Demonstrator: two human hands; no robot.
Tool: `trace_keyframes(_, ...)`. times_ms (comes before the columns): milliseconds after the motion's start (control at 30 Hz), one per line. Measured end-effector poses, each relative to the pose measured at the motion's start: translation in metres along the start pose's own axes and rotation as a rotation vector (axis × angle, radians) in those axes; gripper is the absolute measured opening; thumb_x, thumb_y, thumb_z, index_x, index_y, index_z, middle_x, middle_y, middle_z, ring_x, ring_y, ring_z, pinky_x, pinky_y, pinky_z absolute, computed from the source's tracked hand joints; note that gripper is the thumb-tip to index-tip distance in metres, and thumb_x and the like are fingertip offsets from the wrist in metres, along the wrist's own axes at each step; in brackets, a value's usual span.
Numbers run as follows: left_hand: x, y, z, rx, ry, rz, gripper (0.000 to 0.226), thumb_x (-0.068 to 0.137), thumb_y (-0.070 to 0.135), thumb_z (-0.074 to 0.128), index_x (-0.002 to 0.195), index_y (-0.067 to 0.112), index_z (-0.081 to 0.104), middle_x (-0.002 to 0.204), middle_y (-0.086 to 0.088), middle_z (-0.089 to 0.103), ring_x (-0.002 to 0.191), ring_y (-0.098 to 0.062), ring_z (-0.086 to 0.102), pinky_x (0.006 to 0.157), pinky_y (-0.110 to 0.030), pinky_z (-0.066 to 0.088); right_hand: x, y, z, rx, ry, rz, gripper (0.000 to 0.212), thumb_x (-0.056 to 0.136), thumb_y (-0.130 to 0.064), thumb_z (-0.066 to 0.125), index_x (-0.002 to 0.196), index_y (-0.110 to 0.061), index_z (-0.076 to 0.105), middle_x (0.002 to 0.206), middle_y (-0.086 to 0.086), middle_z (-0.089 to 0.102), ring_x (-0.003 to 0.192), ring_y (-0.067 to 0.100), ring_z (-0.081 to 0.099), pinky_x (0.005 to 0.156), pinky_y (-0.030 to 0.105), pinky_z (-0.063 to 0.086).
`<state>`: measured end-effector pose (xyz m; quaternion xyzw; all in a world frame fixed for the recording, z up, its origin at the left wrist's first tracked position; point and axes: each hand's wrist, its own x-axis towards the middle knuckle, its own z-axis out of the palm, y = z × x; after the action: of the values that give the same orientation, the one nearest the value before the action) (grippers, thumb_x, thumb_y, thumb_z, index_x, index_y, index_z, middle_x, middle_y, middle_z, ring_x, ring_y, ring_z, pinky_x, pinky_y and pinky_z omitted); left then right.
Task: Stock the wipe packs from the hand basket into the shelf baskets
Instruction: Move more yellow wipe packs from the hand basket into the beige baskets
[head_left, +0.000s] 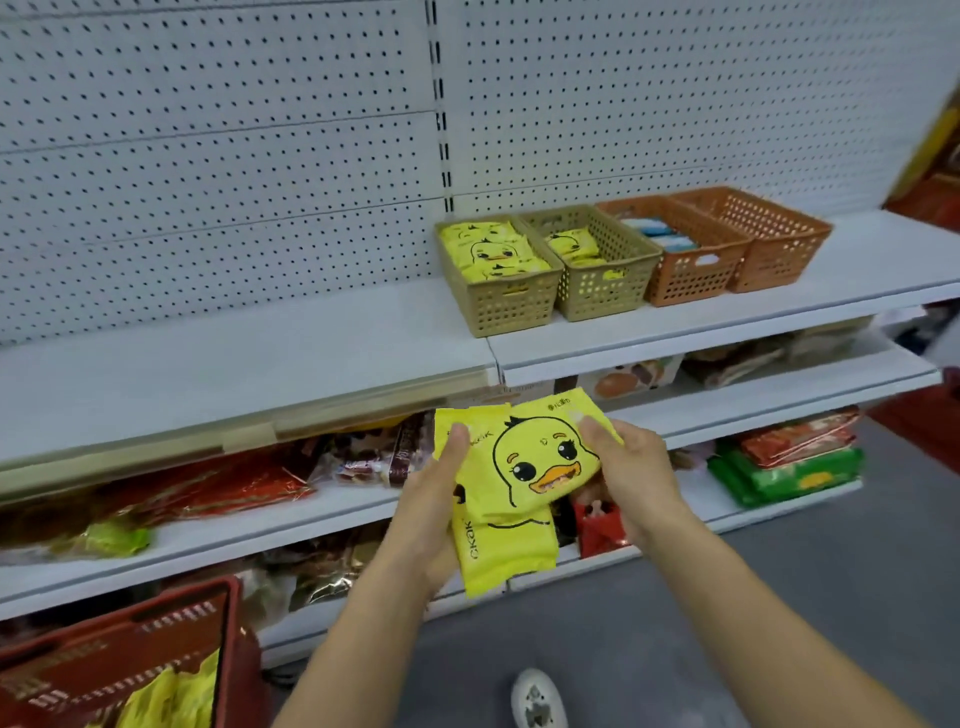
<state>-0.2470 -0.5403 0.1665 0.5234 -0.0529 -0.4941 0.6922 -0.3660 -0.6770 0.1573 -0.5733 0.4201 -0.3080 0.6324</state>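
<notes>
Head cam, looking down the aisle: I'm holding two yellow duck wipe packs out in front of me, at about the level of the lower snack shelves. My left hand (441, 499) is gripping both, thumb on top and fingers underneath. My right hand (631, 467) is pinching the right edge of the top pack (540, 457), the one with the duck face up. The bottom pack (504, 551) is sticking out below it, partly covered.

The red hand basket (130, 618) is sitting at the lower left with more yellow packs (171, 696) inside. Four shelf baskets are lined up touching on the white shelf (727, 317) above my hands. The left tan basket (506, 306) is packed with duck packs (493, 249), and the second tan basket (602, 291) is holding a few (574, 244) toward its back. The first orange basket (691, 275) is holding blue and white packs (660, 234), with another orange basket (779, 254) to its right. My shoe (537, 696) is poking in at the bottom on the grey floor.
</notes>
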Motion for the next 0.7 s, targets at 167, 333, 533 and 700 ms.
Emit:
trace_keyframes(167,0.070,0.024,0.046,0.110,0.034,0.167,0.031,0.094,0.029,0.058,0.115,0.007,0.064,0.101,-0.011,0.075,0.092,-0.030,0.072,0.078,-0.047,0.059,0.065,-0.028,-0.011,0.127,0.078,-0.042,0.022,0.095,-0.027,0.057,0.085,-0.011,0.069,0.072,0.009,0.071,0.056,0.028,0.065,0.051,0.034,0.056)
trace_keyframes(333,0.142,0.068,0.082,0.208,0.080,0.254,0.029,0.099,0.033,0.050,0.112,0.012,0.065,0.099,-0.007,0.076,0.093,-0.028,0.072,0.083,-0.050,0.057,0.153,-0.065,-0.026,0.192,-0.053,0.069,0.022,0.092,-0.025,0.060,0.100,-0.006,0.069,0.089,0.015,0.073,0.073,0.033,0.068,0.059,0.037,0.059)
trace_keyframes(533,0.212,0.126,0.115,0.284,0.047,0.330,0.025,0.099,0.029,0.053,0.109,0.011,0.066,0.095,-0.009,0.076,0.085,-0.028,0.074,0.067,-0.045,0.061,0.259,-0.124,-0.036,-0.319,-0.147,-0.299,0.038,0.084,-0.028,0.070,0.121,-0.023,0.059,0.113,-0.011,0.061,0.102,0.002,0.055,0.082,0.020,0.042)
trace_keyframes(700,0.248,0.141,0.142,0.357,0.018,0.344,0.017,0.097,0.028,0.056,0.103,0.018,0.069,0.093,-0.003,0.077,0.086,-0.020,0.074,0.072,-0.038,0.060,0.307,-0.173,-0.022,-0.804,-0.476,-0.371,0.049,0.073,-0.053,0.073,0.116,-0.033,0.061,0.118,-0.015,0.059,0.113,0.002,0.051,0.097,0.030,0.044)
